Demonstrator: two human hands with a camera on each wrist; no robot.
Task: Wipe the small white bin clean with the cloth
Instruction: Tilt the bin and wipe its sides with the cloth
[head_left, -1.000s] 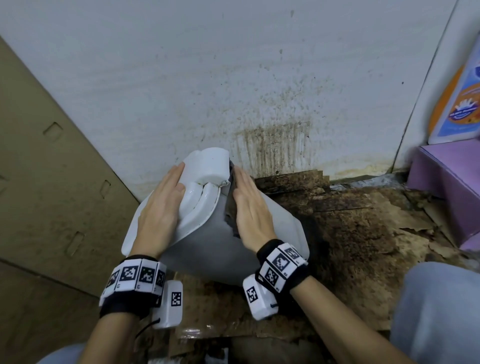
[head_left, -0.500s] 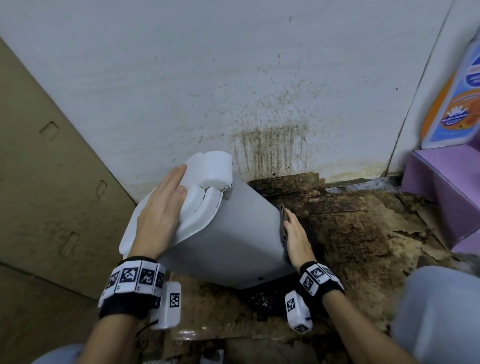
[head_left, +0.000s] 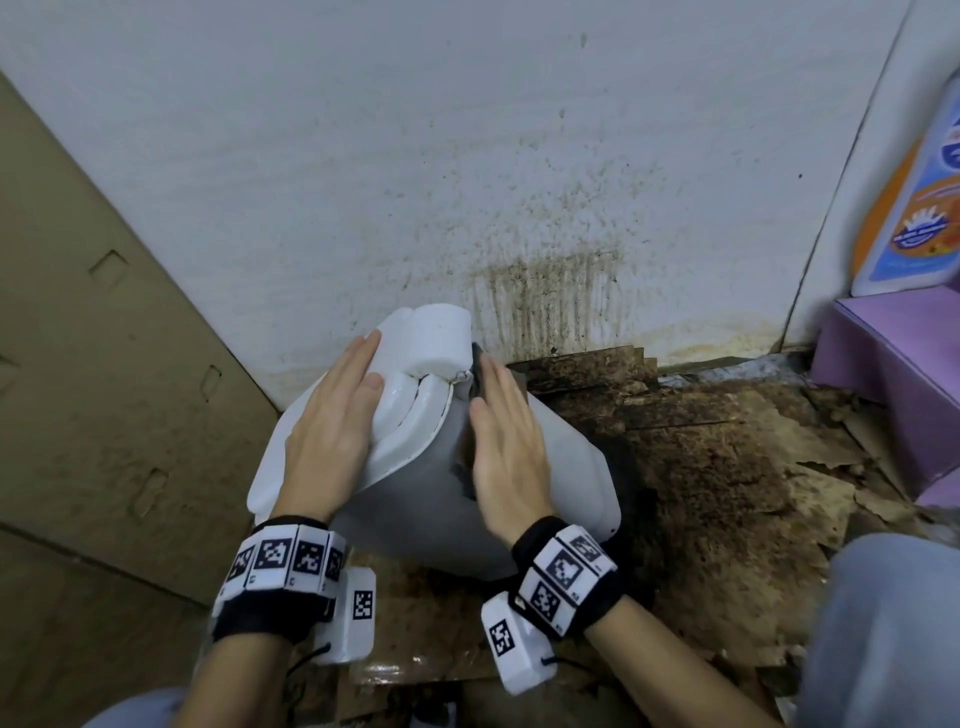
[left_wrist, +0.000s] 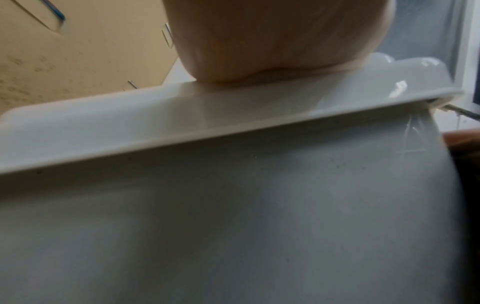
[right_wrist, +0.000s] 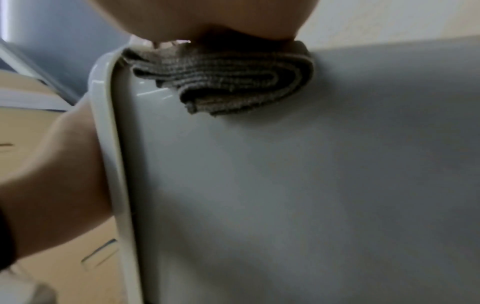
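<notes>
The small white bin (head_left: 561, 478) is lying tipped over on the stained floor, its lidded top pointing left toward the cardboard and its base to the right. Its lid (head_left: 415, 415) is sitting closed, glossy and raised at the hinge end. The cloth (right_wrist: 223, 82), grey, ribbed and folded in layers, is lying pressed against the bin's upward-facing side, just beside the lid's rim.
</notes>
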